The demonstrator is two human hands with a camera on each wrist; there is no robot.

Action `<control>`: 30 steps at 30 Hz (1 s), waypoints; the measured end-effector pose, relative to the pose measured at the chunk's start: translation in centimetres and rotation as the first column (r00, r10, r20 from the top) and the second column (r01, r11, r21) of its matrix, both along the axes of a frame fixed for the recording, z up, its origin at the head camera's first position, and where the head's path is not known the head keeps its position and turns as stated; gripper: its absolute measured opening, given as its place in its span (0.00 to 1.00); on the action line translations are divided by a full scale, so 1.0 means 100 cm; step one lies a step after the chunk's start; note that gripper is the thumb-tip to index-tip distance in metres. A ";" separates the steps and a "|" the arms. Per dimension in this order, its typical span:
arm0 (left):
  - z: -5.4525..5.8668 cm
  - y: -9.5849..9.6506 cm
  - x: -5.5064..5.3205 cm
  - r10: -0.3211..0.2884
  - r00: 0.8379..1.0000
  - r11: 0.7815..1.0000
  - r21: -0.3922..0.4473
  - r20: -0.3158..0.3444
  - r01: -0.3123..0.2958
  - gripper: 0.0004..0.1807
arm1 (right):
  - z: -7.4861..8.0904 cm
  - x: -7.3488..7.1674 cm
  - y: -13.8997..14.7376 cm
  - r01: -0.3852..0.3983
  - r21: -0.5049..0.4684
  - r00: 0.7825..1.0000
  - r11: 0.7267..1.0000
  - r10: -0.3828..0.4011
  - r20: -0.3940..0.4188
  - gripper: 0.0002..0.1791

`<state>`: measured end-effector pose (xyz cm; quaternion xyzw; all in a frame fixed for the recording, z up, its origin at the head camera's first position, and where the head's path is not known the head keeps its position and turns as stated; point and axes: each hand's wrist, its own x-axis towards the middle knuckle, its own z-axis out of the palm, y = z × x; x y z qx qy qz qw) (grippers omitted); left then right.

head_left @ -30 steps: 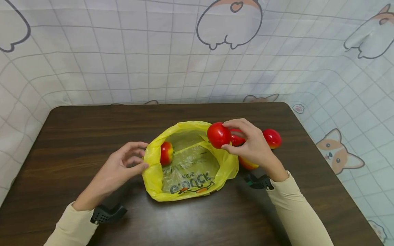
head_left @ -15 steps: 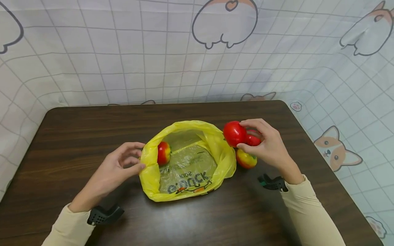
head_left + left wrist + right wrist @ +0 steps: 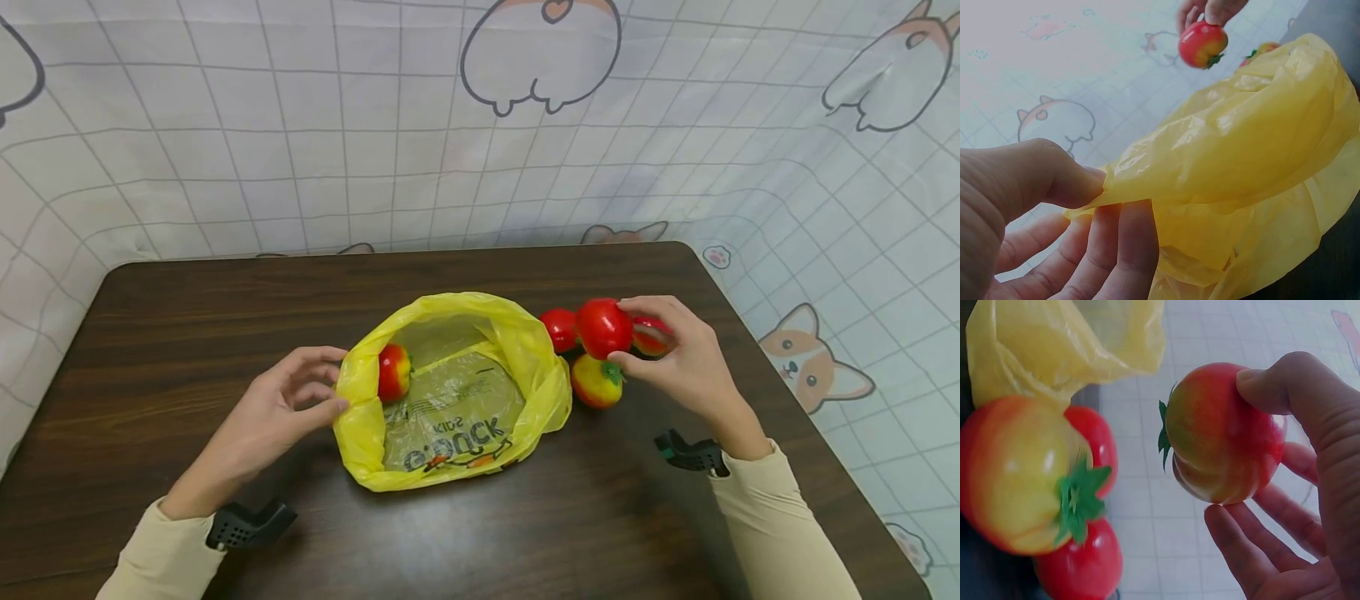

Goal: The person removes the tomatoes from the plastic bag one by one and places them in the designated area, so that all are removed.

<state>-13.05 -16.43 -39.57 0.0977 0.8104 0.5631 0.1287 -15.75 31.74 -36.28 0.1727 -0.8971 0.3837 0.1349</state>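
A yellow plastic bag (image 3: pixel 551 392) with printed lettering sits mouth up on the table, its rim rolled outward. My left hand (image 3: pixel 277 417) pinches the left rim between thumb and fingers, plainly seen in the left wrist view. One red-and-yellow tomato (image 3: pixel 393 372) lies inside, against the bag's left wall. To the right, my right hand (image 3: pixel 693 358) grips a red tomato (image 3: pixel 603 329) between thumb and fingertips. The right wrist view shows green leaves on this tomato (image 3: pixel 1229 434). Below it rests a red-and-yellow tomato (image 3: pixel 596 383), with red tomatoes (image 3: pixel 558 327) on either side, one partly behind my right hand.
The dark wooden table (image 3: pixel 225 308) reaches to a white grid-patterned cloth (image 3: pixel 300 125) with cartoon dogs at the back and sides. Black wrist devices (image 3: pixel 251 525) are strapped to both wrists.
My right hand has carried its tomato rightward, from the bag's right rim to above the other tomatoes. My left hand keeps its hold on the bag.
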 end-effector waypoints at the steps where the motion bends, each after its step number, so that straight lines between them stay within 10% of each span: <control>1: 0.000 0.000 0.000 0.001 1.000 1.000 0.002 -0.001 -0.001 0.32 | -0.001 0.001 0.002 0.001 -0.002 1.000 1.000 -0.001 -0.006 0.34; 30: -0.001 -0.004 0.000 0.024 0.999 0.999 -0.041 0.037 -0.023 0.32 | -0.025 0.024 0.053 0.165 0.010 0.986 0.986 -0.165 0.006 0.36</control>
